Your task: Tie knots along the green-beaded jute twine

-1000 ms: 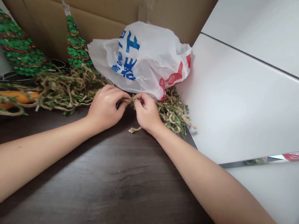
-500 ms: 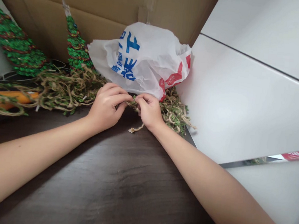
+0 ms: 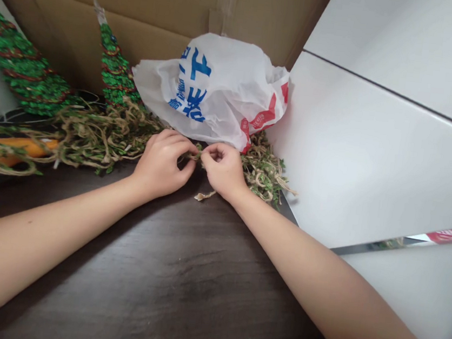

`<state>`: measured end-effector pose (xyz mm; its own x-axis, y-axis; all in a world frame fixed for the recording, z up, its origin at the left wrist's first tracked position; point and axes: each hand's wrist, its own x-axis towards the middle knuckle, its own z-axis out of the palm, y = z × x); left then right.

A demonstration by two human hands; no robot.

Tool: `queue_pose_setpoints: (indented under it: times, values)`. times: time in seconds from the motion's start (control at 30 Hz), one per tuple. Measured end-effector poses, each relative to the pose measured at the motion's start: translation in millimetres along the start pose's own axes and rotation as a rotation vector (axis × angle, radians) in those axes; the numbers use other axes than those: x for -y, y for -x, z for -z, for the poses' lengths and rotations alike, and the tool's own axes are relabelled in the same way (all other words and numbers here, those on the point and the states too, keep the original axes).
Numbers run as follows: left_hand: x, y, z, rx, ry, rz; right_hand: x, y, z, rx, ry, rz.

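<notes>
My left hand (image 3: 165, 162) and my right hand (image 3: 224, 168) meet near the middle, thumbs and fingers pinched on a short stretch of twine garland (image 3: 191, 156) with small green leaves. A frayed twine end (image 3: 204, 196) lies on the dark wooden surface (image 3: 174, 261) below my right hand. To the left of my hands spreads a tangled heap of the same leafy twine (image 3: 103, 136). More of it (image 3: 266, 171) lies to the right of my right wrist. My fingertips partly hide the piece I hold.
A white plastic bag (image 3: 231, 88) with blue and red print rests just behind my hands. Two green tinsel trees (image 3: 36, 74) stand at the back left, before a cardboard box (image 3: 147, 2). An orange item (image 3: 16, 148) lies at the left. White panels (image 3: 374, 154) border the right.
My fingers have shifted slightly on the garland. The gap inside my left hand's grip shows more twine, and my right thumb and index finger now form a rounder loop.
</notes>
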<state>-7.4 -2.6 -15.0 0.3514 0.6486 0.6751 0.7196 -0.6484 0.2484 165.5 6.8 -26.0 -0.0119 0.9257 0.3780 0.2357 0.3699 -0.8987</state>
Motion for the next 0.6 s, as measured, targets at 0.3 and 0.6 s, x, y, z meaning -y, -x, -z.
queue_pose_setpoints:
  times: [0.3,0.6]
  values:
    - [-2.2,-0.1,1.0,0.011,-0.003,0.064,-1.9,0.9,0.3,-0.008,0.041,0.022]
    - [2.3,-2.9,-1.9,0.079,0.016,0.148,-5.6,-0.4,0.9,0.022,0.083,0.026]
